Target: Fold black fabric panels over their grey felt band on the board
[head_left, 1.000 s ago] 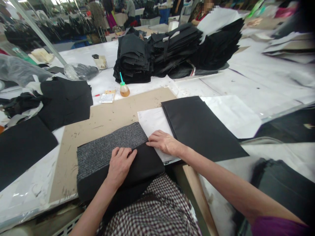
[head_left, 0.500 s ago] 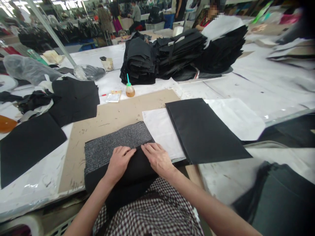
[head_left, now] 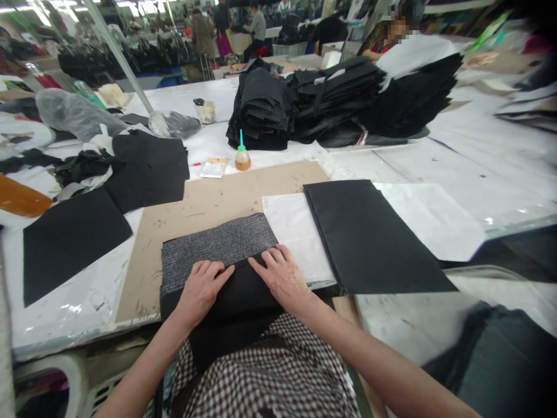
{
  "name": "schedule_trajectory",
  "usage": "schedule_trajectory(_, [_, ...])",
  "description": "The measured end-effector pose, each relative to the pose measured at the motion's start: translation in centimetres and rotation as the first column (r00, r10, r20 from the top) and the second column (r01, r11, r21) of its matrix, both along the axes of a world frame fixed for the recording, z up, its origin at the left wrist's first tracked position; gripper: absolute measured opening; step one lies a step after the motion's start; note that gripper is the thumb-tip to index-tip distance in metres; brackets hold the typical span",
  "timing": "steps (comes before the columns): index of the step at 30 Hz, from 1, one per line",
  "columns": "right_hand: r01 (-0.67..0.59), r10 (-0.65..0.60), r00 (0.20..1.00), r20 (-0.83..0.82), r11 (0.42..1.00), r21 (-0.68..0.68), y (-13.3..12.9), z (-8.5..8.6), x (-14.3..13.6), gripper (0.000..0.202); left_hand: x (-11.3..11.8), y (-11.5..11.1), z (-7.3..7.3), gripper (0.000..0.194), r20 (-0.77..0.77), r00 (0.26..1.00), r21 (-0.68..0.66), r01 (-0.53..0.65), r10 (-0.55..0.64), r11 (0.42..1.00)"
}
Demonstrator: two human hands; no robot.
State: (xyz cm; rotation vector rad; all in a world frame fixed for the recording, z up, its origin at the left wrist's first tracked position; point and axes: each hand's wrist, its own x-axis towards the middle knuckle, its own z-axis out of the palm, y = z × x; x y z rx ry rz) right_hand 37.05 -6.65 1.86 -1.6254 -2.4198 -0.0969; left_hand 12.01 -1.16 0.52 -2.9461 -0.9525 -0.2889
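A piece of black fabric [head_left: 243,296] hangs over the table's front edge towards my lap, its upper edge lying across a grey ribbed panel [head_left: 217,239]. My left hand [head_left: 203,285] rests on that edge, fingers bent a little and thumb stretched to the right. On the same edge, further right, my right hand [head_left: 281,277] lies with fingers spread and pressing down. The thumb of one and the index finger of the other are a short gap apart. Under the panel is a tan board [head_left: 150,255]; a white sheet [head_left: 296,226] lies to its right.
A stack of black panels [head_left: 374,238] lies right of my hands. Loose black pieces [head_left: 78,238] are at left. Further back stand a glue bottle [head_left: 242,159] with a green nozzle and bundled black fabric [head_left: 339,98]. A co-worker [head_left: 391,35] sits behind the bundles.
The whole view has shifted, so the table things appear further right. My right hand's fingers have spread more and lie higher along the fabric edge. My left hand stays on the edge.
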Motion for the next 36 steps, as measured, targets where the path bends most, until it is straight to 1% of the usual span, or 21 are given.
schedule_trajectory(3, [-0.047,0.049,0.998,-0.049,0.998,0.036,0.1,-0.3,-2.2,0.035,0.2,-0.2,0.3,0.04,-0.015,1.0,0.005,-0.005,0.005,1.0])
schedule_trajectory(5, [-0.092,0.093,0.992,-0.085,0.996,0.018,0.1,-0.9,-3.7,0.036,0.2,-0.2,0.3,0.039,-0.01,1.0,-0.002,-0.016,0.016,1.0])
schedule_trajectory(7, [-0.1,0.098,0.989,-0.111,0.995,-0.014,0.0,-1.5,-4.6,0.038,-0.4,-0.2,0.2,0.039,0.01,0.999,-0.024,-0.034,0.034,0.999])
schedule_trajectory(9, [-0.091,0.086,0.988,-0.125,0.995,-0.036,0.0,-2.0,-4.9,0.04,-1.6,-0.1,0.0,0.037,0.047,0.998,-0.059,-0.047,0.05,0.997])
schedule_trajectory(11, [-0.1,0.093,0.987,-0.128,0.994,-0.048,0.0,-2.1,-4.8,0.045,-3.5,0.0,-0.2,0.035,0.096,0.993,-0.093,-0.059,0.068,0.994])
schedule_trajectory(14, [-0.126,0.119,0.987,-0.113,0.99,-0.063,0.3,-1.5,-4.7,0.054,-6.5,-0.1,-0.4,0.033,0.148,0.985,-0.125,-0.072,0.091,0.99])
schedule_trajectory(17, [-0.139,0.133,0.989,-0.068,0.987,-0.08,0.5,-0.9,-4.8,0.058,-8.4,-0.3,-0.5,0.033,0.143,0.986,-0.121,-0.071,0.088,0.99])
schedule_trajectory(20, [-0.135,0.133,0.991,-0.028,0.986,-0.092,0.7,-0.5,-4.9,0.055,-8.8,-0.3,0.0,0.036,0.07,0.996,-0.1,-0.051,0.058,0.994])
schedule_trajectory(23, [-0.133,0.131,0.991,-0.02,0.987,-0.091,1.0,-0.1,-5.3,0.049,-8.5,-0.3,1.0,0.039,-0.018,1.0,-0.071,-0.017,0.016,0.997])
schedule_trajectory(25, [-0.129,0.127,0.991,-0.033,0.989,-0.066,1.2,0.3,-5.9,0.042,-8.2,-0.4,1.7,0.04,-0.052,0.999,-0.043,0.004,-0.006,0.999])
schedule_trajectory(27, [-0.144,0.142,0.988,-0.06,0.989,-0.028,1.3,0.4,-7.2,0.036,-8.1,-0.5,2.0,0.039,-0.074,0.997,-0.015,0.02,-0.021,1.0])
schedule_trajectory(30, [-0.22,0.218,0.971,-0.099,0.975,-0.009,1.2,0.0,-9.7,0.034,-8.2,-0.5,1.7,0.038,-0.075,0.997,-0.006,0.009,-0.01,1.0])
schedule_trajectory(32, [-0.251,0.247,0.963,-0.111,0.968,-0.019,1.1,-0.6,-11.0,0.035,-8.7,-0.5,1.2,0.036,-0.037,0.999,-0.038,-0.034,0.033,0.999])
schedule_trajectory(34, [-0.251,0.246,0.962,-0.116,0.968,-0.029,1.0,-1.2,-11.7,0.036,-9.6,-0.4,0.8,0.032,0.025,0.995,-0.093,-0.091,0.094,0.992])
schedule_trajectory(36, [-0.25,0.243,0.963,-0.119,0.967,-0.043,1.0,-1.4,-11.9,0.038,-10.8,-0.3,0.6,0.027,0.083,0.987,-0.155,-0.122,0.136,0.98])
